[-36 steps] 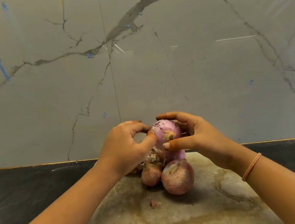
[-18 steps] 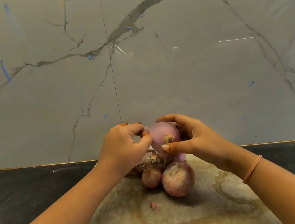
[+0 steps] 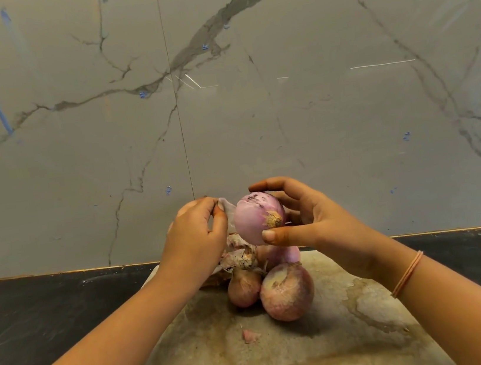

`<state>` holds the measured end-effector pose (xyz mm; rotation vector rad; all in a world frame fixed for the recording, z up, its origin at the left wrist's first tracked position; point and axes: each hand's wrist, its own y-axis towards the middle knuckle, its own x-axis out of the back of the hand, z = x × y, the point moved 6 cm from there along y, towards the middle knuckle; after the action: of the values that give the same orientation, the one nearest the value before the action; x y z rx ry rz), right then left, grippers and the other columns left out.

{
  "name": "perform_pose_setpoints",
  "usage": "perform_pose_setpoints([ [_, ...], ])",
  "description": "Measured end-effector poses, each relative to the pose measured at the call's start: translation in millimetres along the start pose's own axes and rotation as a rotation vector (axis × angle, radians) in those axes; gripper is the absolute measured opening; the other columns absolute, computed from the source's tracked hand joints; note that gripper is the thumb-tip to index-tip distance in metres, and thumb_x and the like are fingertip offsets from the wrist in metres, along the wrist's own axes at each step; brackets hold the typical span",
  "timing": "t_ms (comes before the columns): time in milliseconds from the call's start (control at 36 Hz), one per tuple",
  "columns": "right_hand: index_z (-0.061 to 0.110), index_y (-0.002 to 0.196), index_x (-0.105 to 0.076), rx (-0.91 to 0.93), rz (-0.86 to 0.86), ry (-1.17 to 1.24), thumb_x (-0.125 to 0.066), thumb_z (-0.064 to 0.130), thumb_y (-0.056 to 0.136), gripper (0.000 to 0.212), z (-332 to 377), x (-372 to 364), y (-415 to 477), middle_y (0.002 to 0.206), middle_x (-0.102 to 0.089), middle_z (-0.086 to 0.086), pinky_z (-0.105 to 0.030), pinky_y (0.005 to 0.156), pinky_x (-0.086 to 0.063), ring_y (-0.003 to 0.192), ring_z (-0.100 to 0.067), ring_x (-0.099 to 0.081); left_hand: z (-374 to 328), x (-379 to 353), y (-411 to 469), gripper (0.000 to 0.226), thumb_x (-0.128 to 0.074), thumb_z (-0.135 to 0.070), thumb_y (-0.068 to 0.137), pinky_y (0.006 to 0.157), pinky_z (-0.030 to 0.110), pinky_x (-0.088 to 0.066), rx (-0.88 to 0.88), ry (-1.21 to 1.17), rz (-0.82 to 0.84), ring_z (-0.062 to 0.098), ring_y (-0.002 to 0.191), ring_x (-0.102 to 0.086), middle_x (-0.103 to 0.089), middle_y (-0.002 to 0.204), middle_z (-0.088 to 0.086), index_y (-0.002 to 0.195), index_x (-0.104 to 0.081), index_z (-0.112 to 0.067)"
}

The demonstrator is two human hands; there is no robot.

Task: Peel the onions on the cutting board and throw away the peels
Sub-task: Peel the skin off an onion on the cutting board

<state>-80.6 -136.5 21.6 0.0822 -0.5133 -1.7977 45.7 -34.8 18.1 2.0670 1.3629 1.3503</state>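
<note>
My right hand (image 3: 309, 219) grips a pale purple onion (image 3: 253, 219) in the air above the cutting board (image 3: 334, 351), thumb below and fingers over the top. My left hand (image 3: 194, 238) pinches a thin translucent peel (image 3: 228, 207) that still hangs from the onion's left side. On the board below lie a large unpeeled onion (image 3: 287, 291), a smaller brown one (image 3: 244, 287), a peeled pink onion (image 3: 280, 255) partly hidden behind them, and a heap of loose peels (image 3: 238, 253).
A small peel scrap (image 3: 250, 335) lies on the stained board in front of the onions. The board sits on a dark countertop (image 3: 36, 319) against a grey marble wall (image 3: 250, 88). No bin is in view.
My left hand has pulled a strip of skin away from the onion toward the upper left. My right hand has turned the onion slightly and lifted it a little.
</note>
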Motion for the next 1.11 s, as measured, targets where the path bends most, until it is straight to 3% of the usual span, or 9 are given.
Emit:
perform_pose_setpoints([
  [139,0.032,0.115,-0.058,0.021,-0.024,0.078,-0.073,0.013,0.066,0.054,0.5,4.3,0.8,0.123,-0.059,-0.001,-0.030,0.079,-0.056,0.105,-0.024,-0.065,17.4,1.4,3.0,0.030,-0.040,-0.023,0.099,0.054,0.032,-0.030,0.121,0.014,-0.023,0.019,0.061,-0.043,-0.047,0.063,0.001,0.079,-0.057,-0.006],
  [250,0.031,0.114,-0.059,0.041,-0.083,0.146,-0.073,0.016,0.065,0.053,1.6,11.5,1.8,0.117,-0.063,-0.001,-0.029,0.080,-0.055,0.103,-0.023,-0.066,30.4,5.2,6.1,0.029,-0.045,-0.024,0.096,0.055,0.031,-0.031,0.190,0.037,-0.016,0.018,0.055,-0.042,-0.051,0.058,0.000,0.081,-0.065,-0.010],
  [361,0.030,0.116,-0.054,0.007,-0.131,0.144,-0.074,0.023,0.063,0.057,-2.2,13.7,2.2,0.115,-0.062,-0.003,-0.030,0.077,-0.056,0.101,-0.024,-0.066,16.6,3.7,3.1,0.017,-0.056,-0.031,0.090,0.075,0.033,-0.049,0.114,0.053,0.048,0.012,0.080,-0.060,-0.069,0.091,-0.004,0.096,-0.071,-0.023],
  [444,0.029,0.115,-0.052,-0.022,-0.145,0.101,-0.075,0.026,0.061,0.059,-3.9,12.1,1.5,0.115,-0.059,-0.006,-0.026,0.072,-0.056,0.098,-0.024,-0.067,5.0,1.6,0.4,0.023,-0.061,-0.024,0.089,0.091,0.026,-0.045,0.006,0.026,0.092,0.005,0.105,-0.056,-0.064,0.107,-0.014,0.110,-0.066,-0.029],
  [528,0.028,0.112,-0.052,-0.030,-0.147,0.032,-0.083,0.019,0.065,0.057,-4.0,11.2,0.8,0.114,-0.058,-0.003,-0.024,0.071,-0.056,0.096,-0.021,-0.066,-8.7,5.7,-0.4,0.020,-0.057,-0.018,0.092,0.089,0.021,-0.045,-0.133,-0.026,0.040,0.004,0.104,-0.056,-0.063,0.099,-0.020,0.107,-0.067,-0.027],
  [611,0.027,0.111,-0.056,-0.019,-0.138,0.008,-0.076,0.005,0.074,0.048,-3.2,10.7,0.0,0.113,-0.058,0.000,-0.023,0.071,-0.056,0.094,-0.021,-0.066,-21.7,13.8,-2.1,0.018,-0.053,-0.034,0.090,0.086,0.010,-0.043,-0.267,-0.101,-0.032,0.000,0.101,-0.055,-0.059,0.097,-0.029,0.104,-0.064,-0.032],
  [750,0.023,0.118,-0.061,-0.005,-0.132,0.009,-0.071,-0.004,0.076,0.051,-3.0,10.1,0.7,0.115,-0.061,-0.002,-0.027,0.076,-0.057,0.096,-0.019,-0.068,-36.4,20.8,-9.4,0.025,-0.056,-0.037,0.085,0.088,0.034,-0.051,-0.461,-0.152,-0.074,0.004,0.103,-0.059,-0.061,0.105,-0.024,0.109,-0.062,-0.030],
  [833,0.025,0.120,-0.057,-0.009,-0.136,0.018,-0.071,-0.002,0.078,0.052,-2.9,10.7,0.8,0.116,-0.061,-0.002,-0.027,0.077,-0.057,0.098,-0.020,-0.067,-38.4,20.8,-10.6,0.030,-0.059,-0.038,0.082,0.086,0.041,-0.053,-0.491,-0.144,-0.082,0.006,0.104,-0.058,-0.056,0.106,-0.028,0.112,-0.060,-0.031],
  [1111,0.026,0.108,-0.054,-0.001,-0.162,-0.090,-0.080,0.013,0.073,0.045,-3.2,12.6,0.7,0.105,-0.065,-0.006,-0.028,0.076,-0.058,0.093,-0.021,-0.068,-35.5,20.8,-10.0,0.030,-0.058,-0.042,0.077,0.089,0.034,-0.048,-0.443,-0.136,-0.086,0.003,0.113,-0.051,-0.053,0.107,-0.026,0.102,-0.068,-0.028],
])
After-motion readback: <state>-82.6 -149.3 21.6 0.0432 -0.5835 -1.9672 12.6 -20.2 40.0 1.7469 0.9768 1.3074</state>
